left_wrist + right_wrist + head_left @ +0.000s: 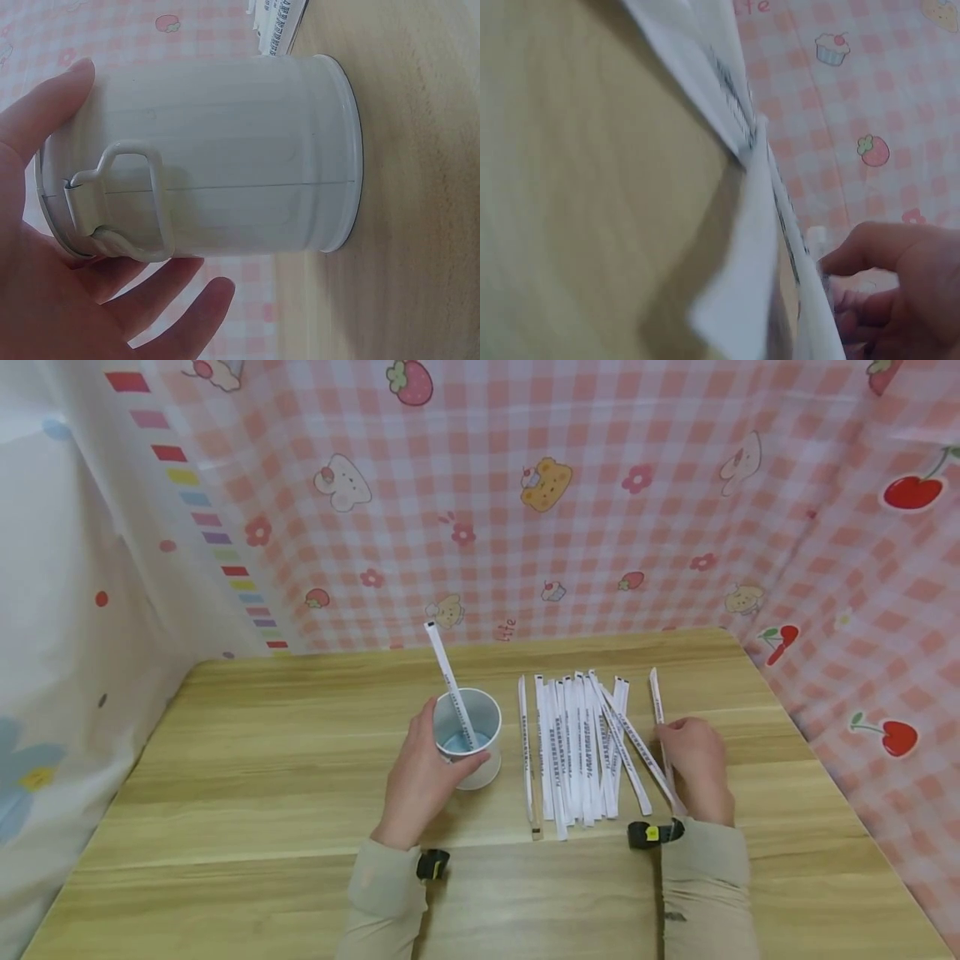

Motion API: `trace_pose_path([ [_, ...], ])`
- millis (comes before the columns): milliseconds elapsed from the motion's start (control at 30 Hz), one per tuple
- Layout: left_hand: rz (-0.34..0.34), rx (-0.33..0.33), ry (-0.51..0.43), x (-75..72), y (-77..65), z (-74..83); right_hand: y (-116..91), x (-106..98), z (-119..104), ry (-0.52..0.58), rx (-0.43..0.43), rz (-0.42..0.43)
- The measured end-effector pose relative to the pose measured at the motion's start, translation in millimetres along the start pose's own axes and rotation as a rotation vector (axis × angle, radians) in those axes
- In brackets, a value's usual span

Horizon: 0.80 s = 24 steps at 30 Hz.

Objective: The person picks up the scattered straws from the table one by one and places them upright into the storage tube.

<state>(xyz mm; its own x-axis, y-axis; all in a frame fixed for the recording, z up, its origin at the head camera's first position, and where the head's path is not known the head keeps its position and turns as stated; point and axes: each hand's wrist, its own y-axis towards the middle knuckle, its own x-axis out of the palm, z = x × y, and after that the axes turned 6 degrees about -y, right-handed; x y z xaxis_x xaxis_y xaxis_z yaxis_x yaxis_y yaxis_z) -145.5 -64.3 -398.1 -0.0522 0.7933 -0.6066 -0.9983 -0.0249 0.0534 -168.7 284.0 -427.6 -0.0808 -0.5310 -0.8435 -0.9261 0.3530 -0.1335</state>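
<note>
My left hand (pixel 417 774) grips a small white metal bucket (pixel 225 157) near its rim, thumb on one side and fingers on the other. A wire handle (pixel 157 202) hangs on the bucket's side in the left wrist view. One paper-wrapped straw (pixel 447 677) leans in the bucket, its upper end sticking out well above the rim. To the right, my right hand (pixel 699 760) pinches another wrapped straw (pixel 657 697) at the right end of the group. Several more wrapped straws (pixel 572 752) lie side by side between the hands, some crossing at an angle.
The wood-grain table (pixel 247 777) extends left of the bucket and in front of the straws. A pink checked cloth (pixel 480 468) hangs behind the table, with more cloth along both sides. Each wrist wears a black strap (pixel 645 835).
</note>
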Motion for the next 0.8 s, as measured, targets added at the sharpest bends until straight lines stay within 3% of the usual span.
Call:
trace_pose_path([
  [467,0.004,0.001,0.001,-1.7,-0.9,-0.2,-12,-30,-24,0.102,-0.007,0.272],
  [800,0.004,0.007,-0.004,-1.3,-1.1,1.5,-36,-45,-67,0.225,-0.172,0.558],
])
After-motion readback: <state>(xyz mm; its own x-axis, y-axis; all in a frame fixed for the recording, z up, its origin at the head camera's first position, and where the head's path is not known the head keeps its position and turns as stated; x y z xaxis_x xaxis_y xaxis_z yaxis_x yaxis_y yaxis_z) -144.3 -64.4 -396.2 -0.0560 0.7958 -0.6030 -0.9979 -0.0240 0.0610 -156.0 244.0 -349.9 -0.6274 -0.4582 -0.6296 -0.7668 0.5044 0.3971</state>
